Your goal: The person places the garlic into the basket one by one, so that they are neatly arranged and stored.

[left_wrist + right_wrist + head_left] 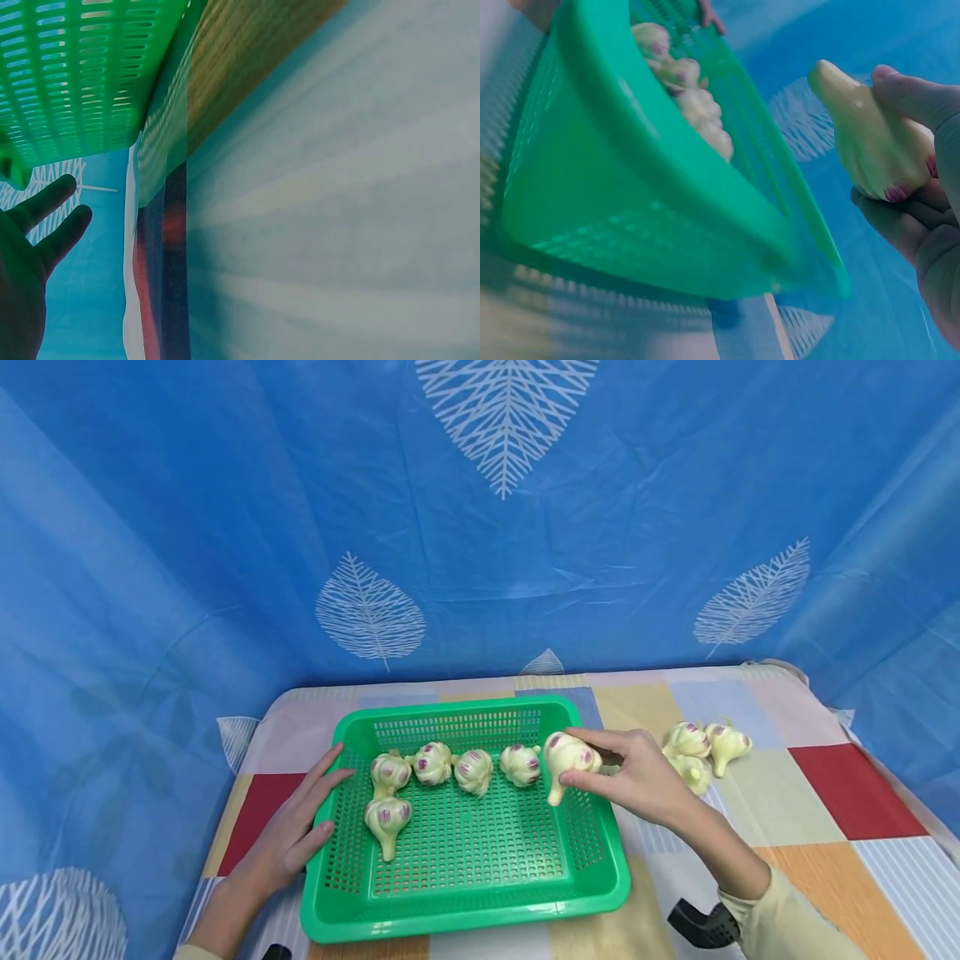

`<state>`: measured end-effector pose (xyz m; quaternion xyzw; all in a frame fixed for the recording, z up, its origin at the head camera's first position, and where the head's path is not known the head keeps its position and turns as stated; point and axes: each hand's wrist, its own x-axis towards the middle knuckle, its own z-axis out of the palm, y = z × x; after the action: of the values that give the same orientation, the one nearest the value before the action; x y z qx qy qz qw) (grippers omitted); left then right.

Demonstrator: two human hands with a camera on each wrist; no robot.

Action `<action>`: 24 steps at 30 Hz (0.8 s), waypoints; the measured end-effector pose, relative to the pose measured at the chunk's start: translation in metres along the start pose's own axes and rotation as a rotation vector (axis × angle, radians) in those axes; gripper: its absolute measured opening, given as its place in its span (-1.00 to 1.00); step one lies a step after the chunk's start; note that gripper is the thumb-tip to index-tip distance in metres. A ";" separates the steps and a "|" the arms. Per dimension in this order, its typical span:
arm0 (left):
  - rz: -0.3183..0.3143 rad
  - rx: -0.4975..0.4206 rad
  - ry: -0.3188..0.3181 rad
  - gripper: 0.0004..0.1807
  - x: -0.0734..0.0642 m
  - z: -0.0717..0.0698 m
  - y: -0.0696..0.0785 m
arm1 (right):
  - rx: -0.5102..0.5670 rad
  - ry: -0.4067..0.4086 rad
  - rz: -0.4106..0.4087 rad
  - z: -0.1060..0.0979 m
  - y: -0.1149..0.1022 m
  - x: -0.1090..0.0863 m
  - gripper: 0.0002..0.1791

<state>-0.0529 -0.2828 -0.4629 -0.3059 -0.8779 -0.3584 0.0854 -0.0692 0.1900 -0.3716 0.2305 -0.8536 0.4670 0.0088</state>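
Note:
My right hand (637, 772) pinches a garlic bulb (570, 758) between thumb and fingers, over the right end of a green plastic basket (465, 910). The same held bulb (874, 135) shows its pale stem and purple streaks in the right wrist view. Fingers extended, my left hand (288, 835) lies along the basket's left rim. Inside the basket, several garlic bulbs form a row along the back, one of them a bulb (521, 765) near the held one. Another bulb (387, 820) sits in front of the row's left end.
Three more garlic bulbs (687, 740) lie bunched on the patchwork tablecloth (832, 793) right of the basket. A blue curtain (480, 568) with white leaf prints hangs behind the table. By my right sleeve is a black strap-like piece (703, 925).

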 end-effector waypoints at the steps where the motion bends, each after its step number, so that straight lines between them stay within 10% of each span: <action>1: -0.001 -0.001 0.001 -0.33 0.000 0.000 0.000 | 0.000 -0.027 -0.014 0.003 -0.001 0.005 -0.42; 24: -0.030 0.004 -0.006 -0.34 0.000 -0.001 0.004 | -0.173 -0.519 -0.331 0.089 -0.021 0.081 -0.37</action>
<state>-0.0508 -0.2815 -0.4596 -0.2936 -0.8834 -0.3568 0.0779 -0.1153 0.0782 -0.3860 0.4762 -0.8148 0.3106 -0.1137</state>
